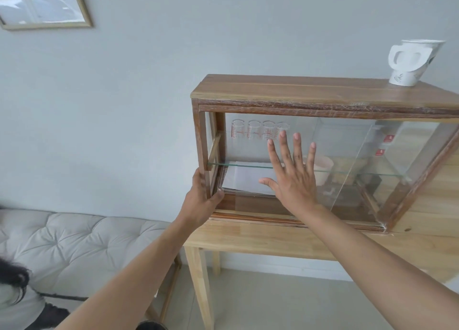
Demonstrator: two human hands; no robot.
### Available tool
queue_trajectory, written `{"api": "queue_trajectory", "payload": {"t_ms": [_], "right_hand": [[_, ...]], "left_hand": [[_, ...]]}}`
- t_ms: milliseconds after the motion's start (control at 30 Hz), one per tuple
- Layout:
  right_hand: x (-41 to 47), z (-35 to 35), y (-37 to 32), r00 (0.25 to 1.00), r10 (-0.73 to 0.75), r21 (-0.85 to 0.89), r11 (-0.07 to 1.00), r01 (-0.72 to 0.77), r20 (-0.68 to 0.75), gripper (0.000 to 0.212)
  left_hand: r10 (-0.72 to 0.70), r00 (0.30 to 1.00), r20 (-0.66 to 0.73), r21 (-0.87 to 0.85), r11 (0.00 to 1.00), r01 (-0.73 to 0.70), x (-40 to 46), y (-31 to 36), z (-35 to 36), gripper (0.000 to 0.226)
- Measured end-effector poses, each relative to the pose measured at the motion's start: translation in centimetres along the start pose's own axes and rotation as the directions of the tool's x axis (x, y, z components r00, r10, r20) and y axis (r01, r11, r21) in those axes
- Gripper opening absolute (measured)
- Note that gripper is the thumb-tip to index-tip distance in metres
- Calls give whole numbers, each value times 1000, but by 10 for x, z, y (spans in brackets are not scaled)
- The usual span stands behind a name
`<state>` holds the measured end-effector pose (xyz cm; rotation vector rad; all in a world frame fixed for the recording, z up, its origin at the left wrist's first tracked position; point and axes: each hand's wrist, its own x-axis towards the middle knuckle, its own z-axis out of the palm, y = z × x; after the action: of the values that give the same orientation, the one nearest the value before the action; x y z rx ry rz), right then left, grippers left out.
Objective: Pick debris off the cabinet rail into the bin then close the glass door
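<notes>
A wooden cabinet (298,88) with sliding glass doors stands on a light wooden table (273,240). My left hand (201,200) grips the cabinet's front left post near its lower corner. My right hand (290,173) lies flat with fingers spread against the left glass door (310,136), which covers the left part of the front. The bottom rail (248,214) runs below my hands; I see no debris on it. No bin is in view.
Inside are several small glasses (258,128), white paper (246,178) and a pale cup (323,168). A torn paper cup (409,64) stands on the cabinet's top. A grey tufted sofa (74,242) and another person (17,295) are at lower left. A picture frame (44,4) hangs on the wall.
</notes>
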<state>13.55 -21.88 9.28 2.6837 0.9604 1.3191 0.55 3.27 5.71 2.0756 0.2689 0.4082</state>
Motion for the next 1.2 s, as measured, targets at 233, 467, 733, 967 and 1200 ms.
{"api": "queue_trajectory", "payload": {"t_ms": [233, 467, 733, 967, 1200], "right_hand": [[11, 2, -25, 1000, 4, 12, 1000, -4, -5, 119], [25, 2, -54, 1000, -3, 19, 1000, 4, -20, 117], [33, 5, -72, 1000, -2, 34, 999, 2, -18, 118], [37, -8, -85, 999, 5, 37, 999, -7, 48, 121], [31, -42, -79, 990, -48, 104, 994, 34, 129, 114]], "left_hand": [[2, 1000, -27, 24, 1000, -1, 0, 1, 3, 62], [0, 1000, -25, 44, 999, 1, 0, 2, 4, 61], [11, 1000, -13, 23, 1000, -11, -1, 4, 2, 64], [-23, 999, 46, 36, 999, 22, -1, 10, -3, 64], [18, 999, 30, 271, 962, -25, -30, 34, -16, 65]]}}
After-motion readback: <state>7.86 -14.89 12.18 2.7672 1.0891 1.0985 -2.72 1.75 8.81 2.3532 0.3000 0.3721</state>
